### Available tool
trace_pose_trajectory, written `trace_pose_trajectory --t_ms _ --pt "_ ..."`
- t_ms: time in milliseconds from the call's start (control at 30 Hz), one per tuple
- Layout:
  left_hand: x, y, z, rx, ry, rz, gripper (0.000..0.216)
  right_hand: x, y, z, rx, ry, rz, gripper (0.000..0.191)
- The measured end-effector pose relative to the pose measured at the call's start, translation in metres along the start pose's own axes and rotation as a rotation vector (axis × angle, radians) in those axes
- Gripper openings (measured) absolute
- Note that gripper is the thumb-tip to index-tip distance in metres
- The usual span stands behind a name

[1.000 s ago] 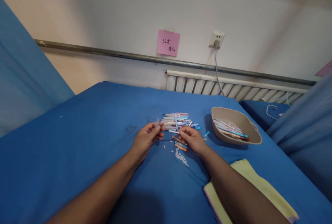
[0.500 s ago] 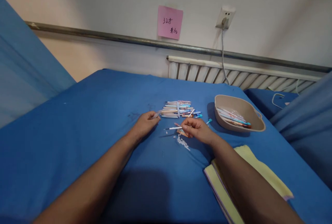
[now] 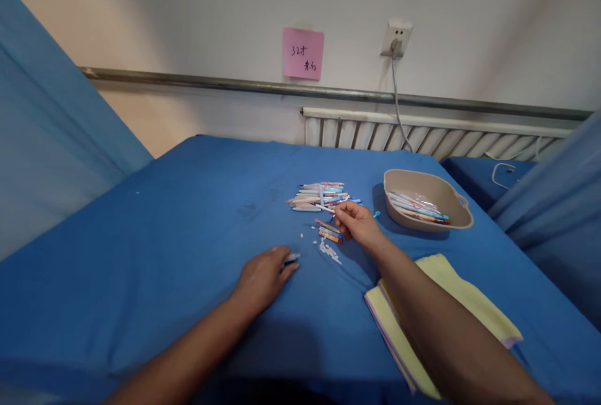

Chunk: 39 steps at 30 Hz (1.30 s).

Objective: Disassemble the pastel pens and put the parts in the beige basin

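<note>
Tabletop [image 3: 188,217] under a blue cloth. Left hand [image 3: 263,276] lies palm down, fingers together, on a small clear pen piece [image 3: 292,257] that pokes out at the fingertips; can't tell whether it grips it. Just right, white bits [image 3: 328,251] and a few loose pens [image 3: 328,231]. Behind them, a pile of pens [image 3: 319,195]. Right hand [image 3: 359,225] pinches a thin white refill [image 3: 325,208] between thumb and forefinger at its right end, at the near edge of the pile. The refill looks light, smooth, a bit bendy; probably best held near the middle, away from the tip. Far right, a beige tray [image 3: 462,220] with more pens. Yellow pad [image 3: 446,280] under the right forearm.
</note>
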<state>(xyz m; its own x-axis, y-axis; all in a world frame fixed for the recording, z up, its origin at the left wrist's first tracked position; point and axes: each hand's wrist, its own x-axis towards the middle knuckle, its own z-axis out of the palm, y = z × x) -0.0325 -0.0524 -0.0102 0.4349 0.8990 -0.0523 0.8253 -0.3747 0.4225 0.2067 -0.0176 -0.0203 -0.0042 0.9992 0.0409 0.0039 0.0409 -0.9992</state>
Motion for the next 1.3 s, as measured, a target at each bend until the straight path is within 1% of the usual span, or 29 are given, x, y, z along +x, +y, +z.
trace_pose_trajectory --t_ms 133,233,300,367,400,500,567,633,767,933,1100,1300 --pt "0.000 -0.001 0.002 0.057 0.026 0.043 0.022 -0.006 0.003 0.000 0.062 0.053 -0.020 0.037" --pt "0.010 -0.001 -0.001 -0.039 0.072 0.074 0.023 -0.007 0.006 -0.002 0.076 0.073 -0.029 0.038" --pt "0.027 0.001 -0.005 -0.158 0.119 0.060 0.025 -0.006 0.008 -0.004 0.095 0.091 -0.013 0.039" --pt "0.049 0.003 -0.009 -0.341 0.126 0.050 0.029 -0.004 0.009 -0.007 0.111 0.104 -0.005 0.040" --pt "0.060 0.005 -0.010 -0.476 0.107 0.058 0.029 -0.002 0.010 -0.009 0.118 0.105 -0.006 0.040" --pt "0.089 0.009 -0.009 -0.831 0.081 -0.001 0.032 0.003 0.013 -0.015 0.130 0.086 -0.014 0.040" --pt "0.101 0.008 -0.006 -0.974 0.045 -0.047 0.035 0.007 0.017 -0.017 0.117 0.079 -0.011 0.039" --pt "0.106 0.005 -0.004 -1.054 0.014 -0.073 0.036 0.011 0.022 -0.017 0.064 0.085 -0.011 0.036" --pt "0.106 -0.003 -0.004 -1.128 -0.007 -0.099 0.037 0.015 0.027 -0.015 -0.059 0.114 -0.020 0.031" --pt "0.103 -0.006 -0.005 -1.147 -0.013 -0.121 0.033 0.009 0.021 -0.011 -0.109 0.135 -0.004 0.025" --pt "0.098 -0.004 -0.003 -1.076 -0.004 -0.122 0.032 0.002 0.015 -0.007 -0.162 0.191 -0.056 0.026" --pt "0.092 -0.002 -0.001 -1.085 -0.004 -0.114 0.033 0.002 0.024 -0.007 -0.176 0.162 -0.076 0.029"
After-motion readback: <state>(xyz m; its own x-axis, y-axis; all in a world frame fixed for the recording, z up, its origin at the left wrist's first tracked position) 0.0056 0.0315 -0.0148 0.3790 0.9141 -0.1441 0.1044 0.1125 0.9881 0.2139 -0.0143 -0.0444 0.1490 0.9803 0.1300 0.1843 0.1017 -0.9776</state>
